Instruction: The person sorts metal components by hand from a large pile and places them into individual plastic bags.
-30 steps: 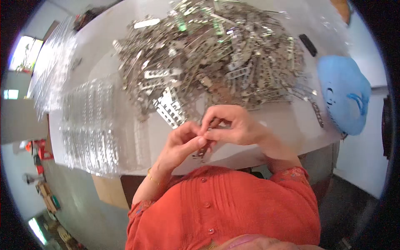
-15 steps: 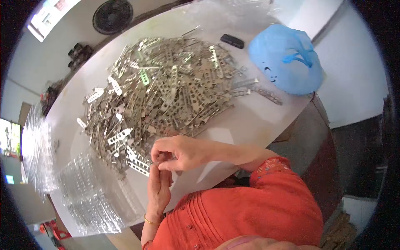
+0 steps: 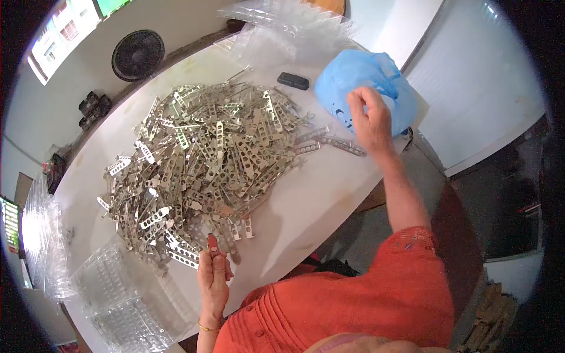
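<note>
My left hand point(image 3: 213, 279) is closed at the near edge of the pile, pinching a small metal piece point(image 3: 212, 242) upright between thumb and fingers. That piece looks reddish and has a dark tip. A large heap of perforated metal strips point(image 3: 220, 138) spreads over the table just beyond it. My right hand point(image 3: 372, 120) is raised at the right, in front of a blue plastic bag point(image 3: 353, 76). Its fingers are curled together, and whatever they hold, if anything, cannot be made out. A few strips point(image 3: 343, 146) lie apart from the heap, to the left of this hand.
Clear plastic trays point(image 3: 132, 312) sit at the table's near left, with more stacked plastic point(image 3: 47, 247) beyond. A black case point(image 3: 293, 80) lies near the bag. Clear plastic sheets point(image 3: 282, 35) are at the far end. A fan point(image 3: 138, 55) stands by the wall.
My right hand has left my left hand and swung far right and up to the blue bag. My left hand stays near the heap, its metal piece now showing. The view has shifted.
</note>
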### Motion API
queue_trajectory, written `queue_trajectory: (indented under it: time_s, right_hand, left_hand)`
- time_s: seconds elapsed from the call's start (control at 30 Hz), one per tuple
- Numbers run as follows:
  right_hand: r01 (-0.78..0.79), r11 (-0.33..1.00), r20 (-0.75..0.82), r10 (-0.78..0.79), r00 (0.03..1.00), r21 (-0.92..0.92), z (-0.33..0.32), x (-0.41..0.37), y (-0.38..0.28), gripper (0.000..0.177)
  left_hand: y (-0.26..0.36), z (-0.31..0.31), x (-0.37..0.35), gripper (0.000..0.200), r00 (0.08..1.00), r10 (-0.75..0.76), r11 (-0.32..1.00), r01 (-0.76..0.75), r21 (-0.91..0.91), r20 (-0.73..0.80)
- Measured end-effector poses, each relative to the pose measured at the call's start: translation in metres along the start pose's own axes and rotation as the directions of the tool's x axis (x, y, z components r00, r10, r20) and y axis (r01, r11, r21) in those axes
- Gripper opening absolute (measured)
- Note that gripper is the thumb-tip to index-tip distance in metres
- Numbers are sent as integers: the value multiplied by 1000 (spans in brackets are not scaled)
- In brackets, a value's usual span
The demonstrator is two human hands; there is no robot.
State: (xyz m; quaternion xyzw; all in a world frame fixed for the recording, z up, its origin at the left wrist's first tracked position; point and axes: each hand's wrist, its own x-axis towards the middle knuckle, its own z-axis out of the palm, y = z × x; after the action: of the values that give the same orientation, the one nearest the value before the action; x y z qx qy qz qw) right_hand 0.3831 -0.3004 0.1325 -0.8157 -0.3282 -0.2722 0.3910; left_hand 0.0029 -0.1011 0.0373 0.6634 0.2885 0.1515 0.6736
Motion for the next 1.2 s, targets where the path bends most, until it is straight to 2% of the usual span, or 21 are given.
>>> queue_trajectory:
  time_s: [0.03,0.1,0.13,0.23,0.27,0.3,0.33,0.4,0.43,0.5,0.6,0.63,0.7,0.73,0.8,0.9,1.03,1.1,1.13,1.17,1.2]
  right_hand:
    - [124,974,50,-117,992,-187,-7,9,20,17]
    - [150,913,167,-93,982,-379,-10,23,58,17]
    - [151,912,165,-93,982,-382,-11,31,72,17]
    - [198,846,298,-49,953,-495,-10,55,91,17]
    - [161,793,435,142,889,-587,-12,67,87,20]
    - [149,724,532,334,778,-673,-11,75,85,24]
    - [155,725,535,329,778,-671,-12,75,95,24]
    - [194,672,453,232,861,-715,-21,72,125,30]
    - [203,670,459,230,858,-714,-26,79,123,30]
    - [316,375,483,540,690,-871,-44,88,111,31]
    - [317,323,451,590,670,-892,-59,88,113,31]
    - [318,319,449,591,670,-893,-63,87,115,31]
    - [279,435,493,523,695,-856,-70,81,116,28]
    - [279,432,490,523,697,-858,-71,76,116,28]
    - [283,603,527,274,804,-746,-68,65,117,21]
    - [283,544,526,363,769,-790,-62,74,110,20]
    - [301,572,524,275,806,-763,-60,76,100,25]
    - [316,658,618,292,730,-684,-60,79,87,31]
    - [318,657,618,289,731,-683,-60,85,77,31]
    - [64,716,593,521,614,-695,-60,92,65,34]
    - [-196,686,571,703,424,-700,-59,95,60,37]
  left_hand:
    - [0,0,1,10,1000,7,1000,-6,-21,17]
    - [1,2,2,10,999,15,999,-13,-43,36]
    - [2,4,2,10,999,15,999,-14,-46,37]
    - [2,7,2,10,999,11,1000,-10,-19,42]
    - [1,8,2,11,999,5,1000,-6,10,43]
    - [1,8,2,11,999,6,1000,-6,8,39]
    - [2,7,1,11,998,0,1000,1,-23,56]
    - [1,6,2,12,998,-8,998,12,-60,69]
    - [0,6,2,13,997,-24,993,33,-114,77]
    - [-3,6,2,14,994,-46,984,62,-167,96]
    - [-4,8,3,16,994,-56,980,74,-187,99]
    - [-2,8,4,17,993,-63,982,79,-172,99]
    - [0,8,3,17,993,-67,984,82,-158,101]
    - [0,8,3,17,993,-72,985,87,-152,97]
    - [1,8,3,17,993,-75,985,88,-149,90]
    - [0,7,1,17,994,-72,984,84,-156,83]
    - [-3,5,0,16,993,-69,982,84,-166,95]
    - [-7,4,-1,17,993,-67,983,83,-164,98]
    - [-8,4,-1,17,993,-71,982,86,-168,96]
    - [-9,3,-1,17,993,-75,981,90,-173,89]
    - [-9,3,-3,17,993,-78,980,91,-175,84]
